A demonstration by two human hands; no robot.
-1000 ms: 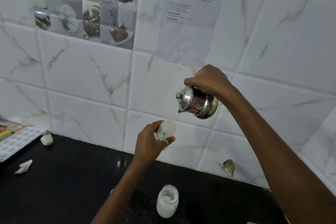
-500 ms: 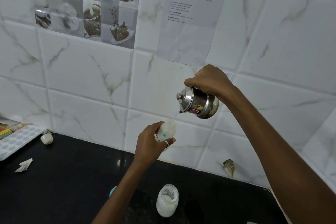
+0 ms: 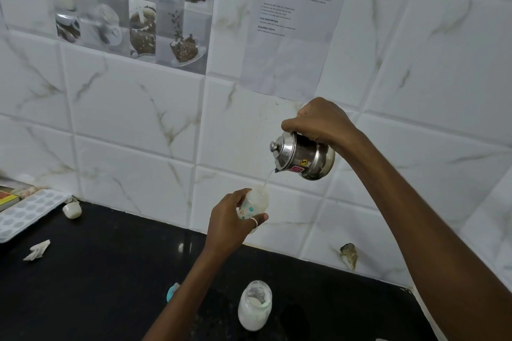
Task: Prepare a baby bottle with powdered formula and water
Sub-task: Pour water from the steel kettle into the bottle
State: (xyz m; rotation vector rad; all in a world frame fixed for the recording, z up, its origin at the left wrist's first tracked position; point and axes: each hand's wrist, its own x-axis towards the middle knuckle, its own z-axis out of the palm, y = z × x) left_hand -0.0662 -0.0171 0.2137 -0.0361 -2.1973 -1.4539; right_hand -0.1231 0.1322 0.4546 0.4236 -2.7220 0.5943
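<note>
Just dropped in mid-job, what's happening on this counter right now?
A person is filling a baby bottle. The left hand holds the bottle up above the black counter, while the right hand grips a small steel pot tilted over it. A thin clear stream runs from the spout into the bottle's mouth. A jar with white contents stands on the counter below.

The camera sits on my head and looks forward and down at the white tiled wall [image 3: 133, 108] and the black counter [image 3: 97, 285], both close to me. My left hand [image 3: 230, 227] shows near the middle, its arm from 6 o'clock. My right hand [image 3: 321, 122] has its arm from 4 o'clock.
</note>
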